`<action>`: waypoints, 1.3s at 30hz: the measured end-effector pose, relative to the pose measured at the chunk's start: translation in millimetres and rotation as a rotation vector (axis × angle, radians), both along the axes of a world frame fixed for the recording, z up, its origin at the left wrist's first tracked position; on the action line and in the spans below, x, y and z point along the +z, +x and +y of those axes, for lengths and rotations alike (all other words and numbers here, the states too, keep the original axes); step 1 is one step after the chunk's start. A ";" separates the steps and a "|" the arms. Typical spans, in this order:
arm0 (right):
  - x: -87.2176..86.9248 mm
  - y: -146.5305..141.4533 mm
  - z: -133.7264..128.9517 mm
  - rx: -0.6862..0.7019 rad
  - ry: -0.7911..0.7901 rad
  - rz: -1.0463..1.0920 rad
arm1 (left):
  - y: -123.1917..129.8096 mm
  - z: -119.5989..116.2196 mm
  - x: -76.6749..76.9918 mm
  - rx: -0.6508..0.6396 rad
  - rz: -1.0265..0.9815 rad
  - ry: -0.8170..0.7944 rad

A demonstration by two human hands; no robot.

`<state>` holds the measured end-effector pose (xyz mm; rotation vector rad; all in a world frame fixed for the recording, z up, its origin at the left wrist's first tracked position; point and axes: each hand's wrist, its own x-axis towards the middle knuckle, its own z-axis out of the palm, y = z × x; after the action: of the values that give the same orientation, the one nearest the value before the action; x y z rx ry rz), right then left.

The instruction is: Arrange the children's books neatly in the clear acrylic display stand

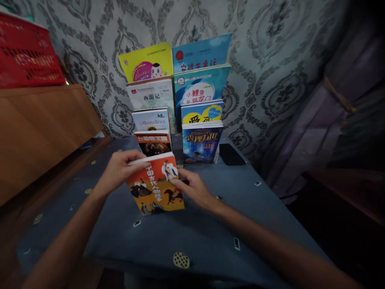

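Between my two hands a book (159, 184) with an orange and yellow cover stands upright, slightly tilted, at the front of the left row of books. My left hand (122, 166) grips its top left corner, thumb over the front cover. My right hand (192, 186) pinches its right edge, thumb in front and fingers behind. Just behind it is an animal book (153, 144) with an orange band, and farther back a white book (153, 96) and a yellow book (147, 56). The right row has a dark blue book (200, 144) in front.
A dark patterned cloth (210, 237) covers the table. A black flat object (231, 154) lies right of the books. At left a red basket (28, 52) rests on a wooden cabinet (45, 132). Patterned wallpaper (258, 52) is behind, a tied curtain (313, 104) at right.
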<state>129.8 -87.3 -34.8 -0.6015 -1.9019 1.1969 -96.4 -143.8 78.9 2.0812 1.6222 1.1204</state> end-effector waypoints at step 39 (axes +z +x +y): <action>-26.6 16.0 18.6 -0.251 -0.157 -0.588 | -2.6 21.1 -157.8 0.075 0.396 0.001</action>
<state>145.8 -68.7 -61.4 -1.3534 -2.1240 1.0840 -99.0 -122.7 -78.9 2.3732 1.8825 0.7598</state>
